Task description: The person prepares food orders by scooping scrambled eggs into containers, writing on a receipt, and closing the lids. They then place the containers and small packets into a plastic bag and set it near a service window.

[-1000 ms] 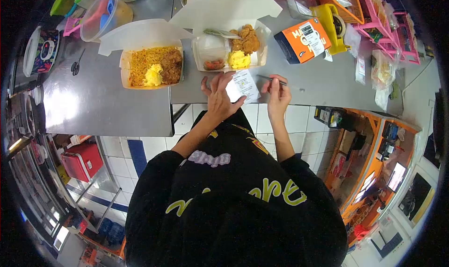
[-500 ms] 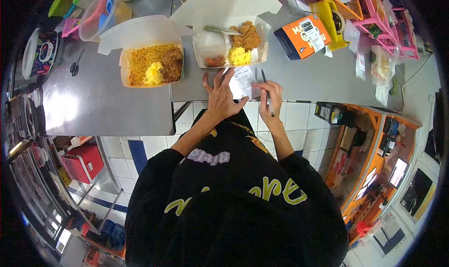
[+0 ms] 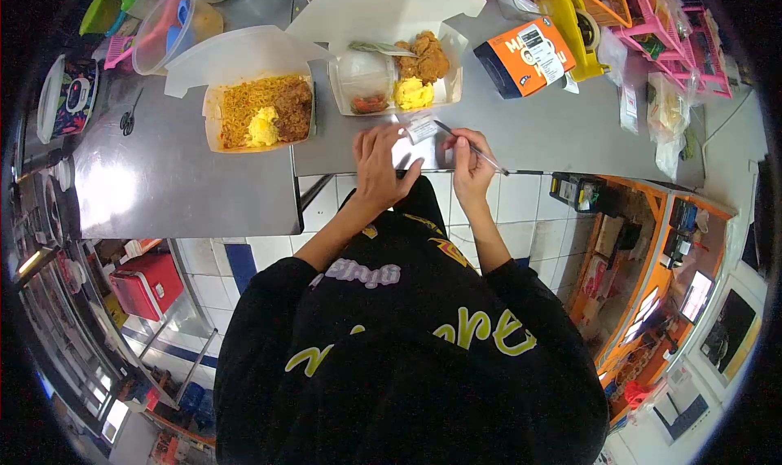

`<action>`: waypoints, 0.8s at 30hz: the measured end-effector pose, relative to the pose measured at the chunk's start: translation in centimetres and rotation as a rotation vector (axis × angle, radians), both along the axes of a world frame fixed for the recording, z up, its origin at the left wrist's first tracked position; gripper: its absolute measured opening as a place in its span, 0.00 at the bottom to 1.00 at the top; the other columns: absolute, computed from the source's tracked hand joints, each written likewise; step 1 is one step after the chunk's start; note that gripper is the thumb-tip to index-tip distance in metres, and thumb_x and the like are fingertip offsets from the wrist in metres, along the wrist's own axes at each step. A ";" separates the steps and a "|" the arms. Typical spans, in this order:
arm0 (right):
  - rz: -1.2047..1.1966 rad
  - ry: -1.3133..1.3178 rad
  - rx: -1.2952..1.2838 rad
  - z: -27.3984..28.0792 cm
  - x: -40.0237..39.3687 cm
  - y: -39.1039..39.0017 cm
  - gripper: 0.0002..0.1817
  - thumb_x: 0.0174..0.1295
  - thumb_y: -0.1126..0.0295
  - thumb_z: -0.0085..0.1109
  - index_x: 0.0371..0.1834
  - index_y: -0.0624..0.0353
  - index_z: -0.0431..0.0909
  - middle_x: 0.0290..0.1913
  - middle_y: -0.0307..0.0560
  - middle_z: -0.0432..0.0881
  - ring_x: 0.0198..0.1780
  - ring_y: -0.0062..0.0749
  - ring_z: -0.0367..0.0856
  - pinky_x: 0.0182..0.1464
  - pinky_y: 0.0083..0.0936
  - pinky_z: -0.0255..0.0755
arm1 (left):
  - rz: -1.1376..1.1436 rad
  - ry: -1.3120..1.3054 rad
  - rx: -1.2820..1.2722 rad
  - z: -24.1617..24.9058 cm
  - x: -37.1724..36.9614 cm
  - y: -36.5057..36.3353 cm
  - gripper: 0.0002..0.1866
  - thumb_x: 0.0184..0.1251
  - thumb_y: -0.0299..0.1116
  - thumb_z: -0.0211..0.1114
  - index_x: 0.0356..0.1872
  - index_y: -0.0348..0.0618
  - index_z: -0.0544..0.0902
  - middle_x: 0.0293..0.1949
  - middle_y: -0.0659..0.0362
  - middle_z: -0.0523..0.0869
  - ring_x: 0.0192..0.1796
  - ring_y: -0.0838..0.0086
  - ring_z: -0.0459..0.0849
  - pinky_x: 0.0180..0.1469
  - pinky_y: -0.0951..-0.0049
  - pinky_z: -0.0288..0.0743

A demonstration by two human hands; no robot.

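A small printed receipt point(image 3: 422, 129) lies at the front of the steel table, just below a meal box. Beside its left edge my left hand point(image 3: 379, 170) rests on the table, fingers stretched out. My right hand point(image 3: 469, 168) holds a slim dark pen point(image 3: 482, 155), whose upper end reaches the receipt's right side. Right above my hands stands an open white box point(image 3: 342, 78) with fried chicken point(image 3: 425, 58), yellow scrambled egg point(image 3: 414, 94), a pale wrapped mound and red sauce. Left of it, another open box point(image 3: 213, 119) holds noodles point(image 3: 244, 107), egg and chicken.
An orange-and-navy printed carton point(image 3: 525, 59) bearing a label sits right of the boxes, near a yellow tape dispenser point(image 3: 582, 37). Pink baskets point(image 3: 668, 25) line the far right. Scissors point(image 3: 128, 121) lie on the left, below a clear tub point(image 3: 151, 50). The table's front edge runs beneath my hands.
The pen has swung from upright to slanting across my right hand. The receipt shows shorter and farther from the table edge. My left hand's fingers have drawn slightly back from it.
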State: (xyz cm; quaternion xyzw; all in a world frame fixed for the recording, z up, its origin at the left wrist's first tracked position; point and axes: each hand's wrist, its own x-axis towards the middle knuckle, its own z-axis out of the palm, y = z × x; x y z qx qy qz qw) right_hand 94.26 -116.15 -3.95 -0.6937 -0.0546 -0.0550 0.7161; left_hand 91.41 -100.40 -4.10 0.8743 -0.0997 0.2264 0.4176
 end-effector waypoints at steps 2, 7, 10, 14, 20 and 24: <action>-0.020 -0.043 -0.051 0.4 0.0 0.0 0.07 0.66 0.76 0.46 0.43 0.68 0.73 0.34 0.44 0.75 0.35 0.22 0.75 0.40 0.17 0.70 | 0.075 0.157 0.090 -0.6 0.8 -0.4 0.25 0.50 0.37 0.69 0.49 0.43 0.71 0.48 0.56 0.77 0.53 0.62 0.72 0.59 0.52 0.53; -0.010 0.157 0.102 -0.2 0.3 0.6 0.07 0.65 0.77 0.48 0.44 0.67 0.70 0.33 0.42 0.76 0.35 0.19 0.74 0.41 0.15 0.69 | 0.082 0.206 0.169 -1.4 0.3 -1.1 0.27 0.49 0.37 0.68 0.51 0.45 0.69 0.49 0.57 0.77 0.54 0.64 0.72 0.59 0.48 0.51; 0.005 0.152 -0.002 -1.6 0.2 0.7 0.06 0.65 0.76 0.50 0.43 0.65 0.71 0.32 0.39 0.77 0.31 0.17 0.73 0.33 0.13 0.68 | 0.114 0.196 0.140 -1.5 0.2 -1.1 0.29 0.48 0.37 0.69 0.53 0.46 0.67 0.49 0.58 0.76 0.54 0.64 0.72 0.59 0.48 0.50; 0.038 0.178 -0.164 -2.9 0.1 0.1 0.05 0.64 0.76 0.51 0.41 0.63 0.72 0.31 0.39 0.77 0.30 0.16 0.73 0.30 0.13 0.67 | 0.135 0.157 0.130 -1.7 0.3 -1.2 0.33 0.46 0.36 0.70 0.54 0.47 0.64 0.50 0.60 0.74 0.53 0.64 0.72 0.59 0.48 0.50; 0.124 0.083 -0.429 -1.3 -0.2 0.7 0.04 0.63 0.76 0.53 0.37 0.64 0.72 0.29 0.39 0.77 0.31 0.15 0.73 0.31 0.13 0.67 | 0.133 0.157 0.106 -1.6 0.3 -1.2 0.33 0.45 0.35 0.70 0.54 0.47 0.65 0.50 0.61 0.74 0.53 0.63 0.72 0.59 0.47 0.50; -0.084 0.099 -0.279 -1.4 0.2 1.0 0.04 0.62 0.75 0.54 0.34 0.64 0.73 0.27 0.39 0.77 0.27 0.15 0.73 0.28 0.13 0.66 | 0.133 0.203 0.128 -1.5 0.2 -1.2 0.33 0.45 0.35 0.70 0.54 0.46 0.64 0.50 0.61 0.74 0.52 0.63 0.72 0.59 0.47 0.50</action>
